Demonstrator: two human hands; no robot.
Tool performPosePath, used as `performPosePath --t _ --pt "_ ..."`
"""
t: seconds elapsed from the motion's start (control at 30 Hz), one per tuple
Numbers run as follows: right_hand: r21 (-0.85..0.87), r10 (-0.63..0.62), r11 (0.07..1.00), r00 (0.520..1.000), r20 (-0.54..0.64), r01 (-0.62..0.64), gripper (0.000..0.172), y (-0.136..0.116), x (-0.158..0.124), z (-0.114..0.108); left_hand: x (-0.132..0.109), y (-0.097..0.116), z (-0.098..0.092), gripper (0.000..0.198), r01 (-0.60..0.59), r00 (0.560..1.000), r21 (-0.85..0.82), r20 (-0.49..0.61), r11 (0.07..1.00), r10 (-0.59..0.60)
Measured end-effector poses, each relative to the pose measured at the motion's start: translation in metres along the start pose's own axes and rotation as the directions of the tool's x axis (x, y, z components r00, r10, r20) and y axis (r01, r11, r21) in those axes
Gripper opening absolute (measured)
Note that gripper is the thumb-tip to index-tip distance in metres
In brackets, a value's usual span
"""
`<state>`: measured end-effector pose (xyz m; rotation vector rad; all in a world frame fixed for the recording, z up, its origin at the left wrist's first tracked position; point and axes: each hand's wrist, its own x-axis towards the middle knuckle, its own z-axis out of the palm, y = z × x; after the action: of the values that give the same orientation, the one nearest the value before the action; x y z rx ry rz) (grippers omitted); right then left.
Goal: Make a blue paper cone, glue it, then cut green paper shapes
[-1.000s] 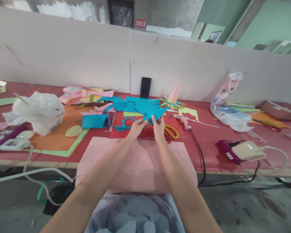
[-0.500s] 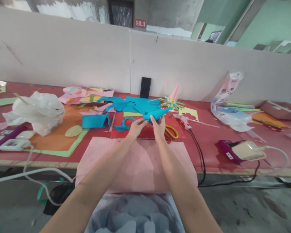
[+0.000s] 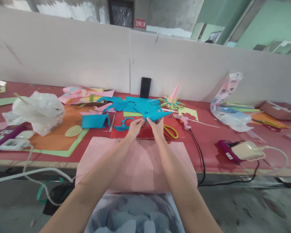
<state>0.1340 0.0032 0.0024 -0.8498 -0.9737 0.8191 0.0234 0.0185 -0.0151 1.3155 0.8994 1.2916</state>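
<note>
A blue paper cone (image 3: pixel 157 114) is held over the red sheet, its tip pointing right. My right hand (image 3: pixel 156 126) is closed on its body, with the thumb on the near side and the fingers beneath. At the cone's wide left end, my left hand (image 3: pixel 136 125) pinches the edge. Just below them lie yellow-handled scissors (image 3: pixel 171 131) and a blue scalloped paper ring (image 3: pixel 127 123). Behind and to the right stands a pink cone (image 3: pixel 175 93) on a base of yellow-green strips. A pink glue gun (image 3: pixel 183 120) rests right of my hands.
Blue paper offcuts (image 3: pixel 145 104) and a black phone (image 3: pixel 145 87) are at the back by the white partition. A crumpled white plastic bag (image 3: pixel 38 111) lies left. Power strips (image 3: pixel 232 152) with cables sit near the table's front edge.
The blue cone has turned slightly, its tip shifting right and a little lower. My left hand has moved slightly right along its wide end.
</note>
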Motion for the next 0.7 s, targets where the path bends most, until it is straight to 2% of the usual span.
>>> performPosePath --t 0.37,0.7 --pt "-0.023 0.007 1.0 1.0 0.0 -0.007 0.089 -0.0012 -0.0003 -0.0004 0.0006 -0.0008 -0.0016 0.035 -0.033 0.999 0.011 -0.006 0.999 0.033" --pt "-0.02 0.009 1.0 1.0 0.005 -0.009 0.086 -0.0032 -0.0008 0.0009 -0.0013 0.0048 0.0008 0.035 -0.005 1.0 -0.063 -0.001 0.998 0.005"
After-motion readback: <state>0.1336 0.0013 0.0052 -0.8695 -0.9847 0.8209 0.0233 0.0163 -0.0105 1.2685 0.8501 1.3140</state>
